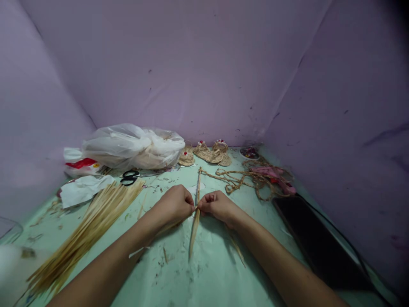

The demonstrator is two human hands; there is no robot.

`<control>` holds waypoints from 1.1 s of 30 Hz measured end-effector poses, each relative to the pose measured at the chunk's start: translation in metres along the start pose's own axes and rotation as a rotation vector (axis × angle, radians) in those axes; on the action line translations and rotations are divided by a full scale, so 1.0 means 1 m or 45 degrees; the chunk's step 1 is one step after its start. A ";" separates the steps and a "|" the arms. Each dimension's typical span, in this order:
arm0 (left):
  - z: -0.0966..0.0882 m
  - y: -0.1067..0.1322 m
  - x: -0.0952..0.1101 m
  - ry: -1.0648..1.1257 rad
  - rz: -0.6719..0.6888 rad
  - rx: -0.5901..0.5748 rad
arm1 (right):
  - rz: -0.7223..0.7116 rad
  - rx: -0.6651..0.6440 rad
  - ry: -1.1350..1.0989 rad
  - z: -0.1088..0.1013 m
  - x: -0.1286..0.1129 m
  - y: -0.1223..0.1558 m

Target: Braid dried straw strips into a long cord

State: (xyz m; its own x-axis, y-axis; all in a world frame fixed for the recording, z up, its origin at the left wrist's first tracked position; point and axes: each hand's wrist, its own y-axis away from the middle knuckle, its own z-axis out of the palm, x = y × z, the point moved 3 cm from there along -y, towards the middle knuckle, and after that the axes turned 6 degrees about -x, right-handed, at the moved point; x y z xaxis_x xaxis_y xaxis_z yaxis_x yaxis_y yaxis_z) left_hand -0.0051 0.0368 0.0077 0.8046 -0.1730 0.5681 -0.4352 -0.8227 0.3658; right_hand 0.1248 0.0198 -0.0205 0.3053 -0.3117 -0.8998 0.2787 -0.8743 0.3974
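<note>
Between my two hands runs a narrow braid of straw-coloured fibre, stretching away from me along the table. My left hand pinches a fibre strand at the near end of the braid. From the other side my right hand pinches there too, its fingertips close to the left ones. One loose flat strand hangs toward me below the fingers, and another strand end sticks out under my right wrist. At its far end the braid meets a long plaited cord that lies tangled to the right.
A bundle of dry fibre strips lies left, with black-handled scissors beyond it. A stuffed white plastic bag, small woven slippers and a dish of beads stand by the wall. A pink tool and a dark flat slab lie right.
</note>
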 end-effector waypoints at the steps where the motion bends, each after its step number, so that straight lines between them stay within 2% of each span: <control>1: 0.000 -0.001 -0.001 0.006 -0.009 0.007 | -0.003 0.003 -0.004 0.000 0.000 0.000; 6: -0.003 -0.004 -0.006 0.037 -0.082 -0.010 | 0.007 0.009 0.052 -0.001 -0.001 0.000; 11: -0.004 -0.001 -0.002 -0.190 -0.101 0.056 | -0.019 0.058 0.192 -0.002 0.002 -0.002; 13: -0.003 0.000 -0.002 -0.231 -0.082 0.079 | -0.021 0.085 0.244 -0.002 0.003 -0.003; 18: -0.001 0.001 -0.001 -0.240 -0.014 0.019 | -0.026 0.133 0.358 -0.002 0.005 -0.005; 23: -0.004 0.003 0.001 -0.316 -0.001 0.064 | -0.035 0.135 0.374 -0.002 0.007 -0.007; 33: 0.000 0.002 -0.002 -0.035 0.079 -0.061 | -0.036 0.111 0.294 -0.002 0.006 -0.006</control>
State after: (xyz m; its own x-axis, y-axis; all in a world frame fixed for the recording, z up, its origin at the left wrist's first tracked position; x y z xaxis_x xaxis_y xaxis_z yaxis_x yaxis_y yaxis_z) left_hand -0.0077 0.0357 0.0073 0.7860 -0.2382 0.5705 -0.5028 -0.7832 0.3657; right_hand 0.1265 0.0236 -0.0283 0.5012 -0.2023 -0.8414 0.2136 -0.9133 0.3468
